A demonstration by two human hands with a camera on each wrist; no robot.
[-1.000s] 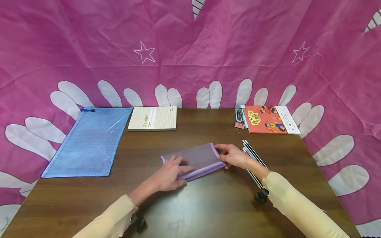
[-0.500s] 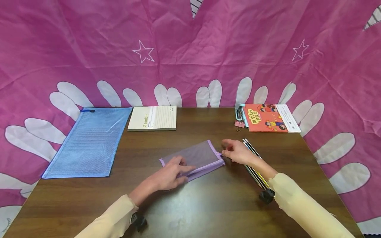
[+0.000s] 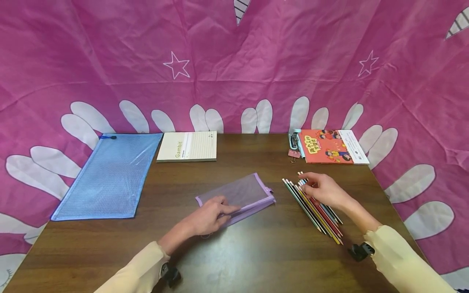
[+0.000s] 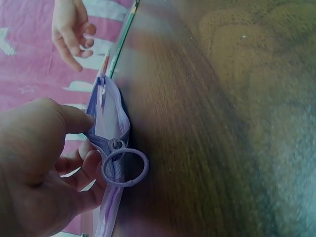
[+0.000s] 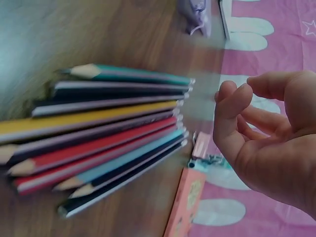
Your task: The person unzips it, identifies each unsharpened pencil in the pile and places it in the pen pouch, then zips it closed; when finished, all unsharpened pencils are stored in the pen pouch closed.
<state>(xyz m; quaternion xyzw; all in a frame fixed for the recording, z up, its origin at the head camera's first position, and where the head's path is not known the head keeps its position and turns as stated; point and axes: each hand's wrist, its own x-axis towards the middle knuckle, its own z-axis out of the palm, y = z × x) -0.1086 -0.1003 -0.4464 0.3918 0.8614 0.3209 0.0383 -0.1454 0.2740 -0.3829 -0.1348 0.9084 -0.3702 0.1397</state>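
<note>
Two hands are at work over the brown wooden table (image 3: 256,252). The left hand (image 3: 209,217) rests on the near end of a purple mesh pouch (image 3: 238,193) lying flat mid-table; in the left wrist view its thumb and fingers (image 4: 81,165) pinch the pouch's edge by the zipper, where a purple ring pull (image 4: 125,168) hangs against the wood. The right hand (image 3: 324,190) hovers just over the far ends of a row of coloured pencils (image 3: 313,209), fingers loosely curled and holding nothing; the right wrist view shows the fingertips (image 5: 232,98) clear of the pencils, which lie side by side on the table, just to the right of the pouch and not touching it.

Along the far edge sit a blue mesh folder (image 3: 110,175) at the left corner, a cream notepad (image 3: 187,146) marked Gambit beside it, and a red picture book (image 3: 329,147) at the right with a pink binder clip (image 3: 294,154) against its left side. Pink cloth (image 3: 234,61) with white stars hangs behind everything.
</note>
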